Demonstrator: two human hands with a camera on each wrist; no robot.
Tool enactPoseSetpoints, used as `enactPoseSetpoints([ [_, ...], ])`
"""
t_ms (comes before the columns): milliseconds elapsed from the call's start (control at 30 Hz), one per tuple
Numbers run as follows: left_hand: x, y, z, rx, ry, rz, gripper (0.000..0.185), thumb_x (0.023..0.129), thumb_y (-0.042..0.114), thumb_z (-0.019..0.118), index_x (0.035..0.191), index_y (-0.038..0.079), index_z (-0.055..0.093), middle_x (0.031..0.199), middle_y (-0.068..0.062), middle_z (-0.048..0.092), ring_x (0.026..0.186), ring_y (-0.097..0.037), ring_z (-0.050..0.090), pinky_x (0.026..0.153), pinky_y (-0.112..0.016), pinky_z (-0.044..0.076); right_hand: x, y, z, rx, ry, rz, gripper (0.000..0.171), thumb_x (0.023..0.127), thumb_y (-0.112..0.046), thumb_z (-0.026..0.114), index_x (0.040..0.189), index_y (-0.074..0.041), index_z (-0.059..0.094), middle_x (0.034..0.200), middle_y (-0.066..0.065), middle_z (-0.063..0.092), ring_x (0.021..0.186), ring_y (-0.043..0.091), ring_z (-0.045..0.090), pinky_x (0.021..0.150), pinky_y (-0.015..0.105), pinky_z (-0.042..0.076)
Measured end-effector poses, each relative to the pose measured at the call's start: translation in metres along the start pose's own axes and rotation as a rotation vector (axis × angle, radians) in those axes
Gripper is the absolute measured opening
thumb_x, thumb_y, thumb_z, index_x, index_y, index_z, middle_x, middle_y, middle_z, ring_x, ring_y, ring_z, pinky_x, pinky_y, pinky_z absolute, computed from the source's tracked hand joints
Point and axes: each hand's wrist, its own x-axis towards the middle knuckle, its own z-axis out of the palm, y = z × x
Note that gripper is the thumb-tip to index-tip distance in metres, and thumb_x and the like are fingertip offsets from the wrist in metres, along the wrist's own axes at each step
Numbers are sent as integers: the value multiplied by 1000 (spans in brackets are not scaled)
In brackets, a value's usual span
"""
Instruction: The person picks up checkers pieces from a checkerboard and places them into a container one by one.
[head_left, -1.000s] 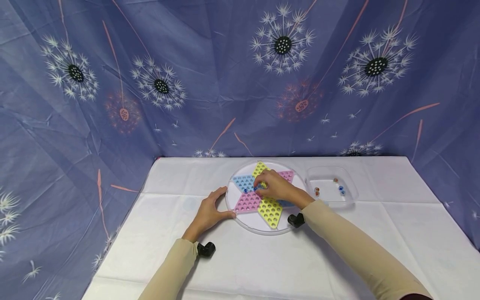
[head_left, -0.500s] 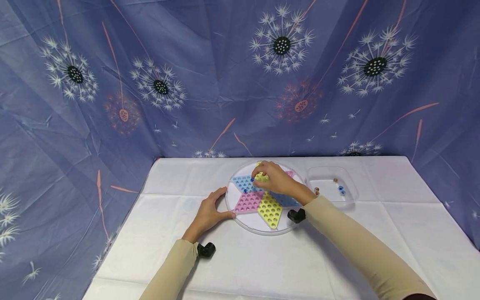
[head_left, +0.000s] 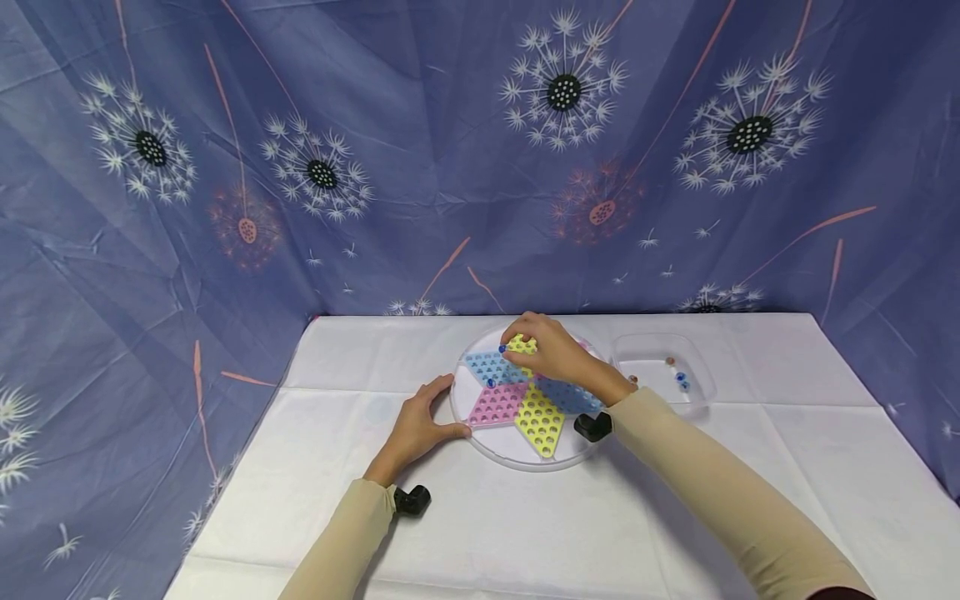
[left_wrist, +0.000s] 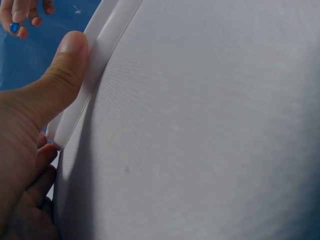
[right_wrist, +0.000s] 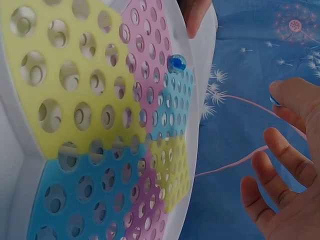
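A round white Chinese-checkers board with a star of blue, pink and yellow holed fields lies on the white table. My left hand rests against its left rim, thumb on the edge. My right hand hovers over the far yellow field and pinches a small blue marble at its fingertips; the marble also shows in the right wrist view. Another blue marble sits in a hole where the blue field meets the pink one.
A clear square tray with a few red and blue marbles stands right of the board. Blue dandelion-print cloth hangs behind and to both sides. Bare white tablecloth spreads in front of the board.
My right hand has lifted from the board's middle and moved toward the far yellow point, carrying the blue marble. The left hand has stayed on the rim.
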Motion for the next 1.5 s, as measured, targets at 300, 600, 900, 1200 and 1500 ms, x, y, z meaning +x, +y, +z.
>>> enactPoseSetpoints([
  [300, 1, 0, -1, 3, 0, 3, 100, 69, 35, 96, 154, 10, 48, 158, -12, 45, 149, -34, 35, 124, -48, 27, -1, 3, 0, 2, 13, -6, 19, 93, -19, 78, 111, -12, 76, 113, 5, 65, 100, 24, 61, 86, 44, 55],
  [600, 0, 1, 0, -5, -9, -3, 102, 70, 35, 96, 155, 11, 47, 160, -13, 43, 150, -34, 34, 126, -46, 23, -10, 9, -6, 18, 37, -40, 17, 92, -19, 79, 109, -15, 76, 112, 7, 65, 98, 29, 62, 82, 46, 55],
  [900, -1, -2, 1, -3, 5, 11, 101, 69, 35, 97, 154, 10, 48, 158, -15, 44, 149, -35, 35, 125, -49, 25, -31, 21, -26, 13, 62, 9, 21, 92, -18, 80, 111, -12, 75, 114, 5, 65, 99, 32, 62, 81, 47, 55],
  [1200, 0, -3, 2, 9, -2, 4, 102, 68, 37, 96, 154, 11, 48, 159, -13, 44, 150, -33, 34, 125, -46, 23, -60, 39, -56, -33, 100, 93, 18, 92, -17, 79, 110, -16, 76, 114, 7, 64, 97, 30, 61, 75, 43, 52],
  [1500, 0, -2, 2, 0, 3, 10, 103, 68, 36, 97, 154, 11, 48, 159, -12, 45, 150, -33, 34, 125, -47, 23, -92, 59, -79, -103, 163, 151, 17, 93, -20, 78, 110, -17, 76, 111, 9, 65, 96, 32, 62, 73, 43, 53],
])
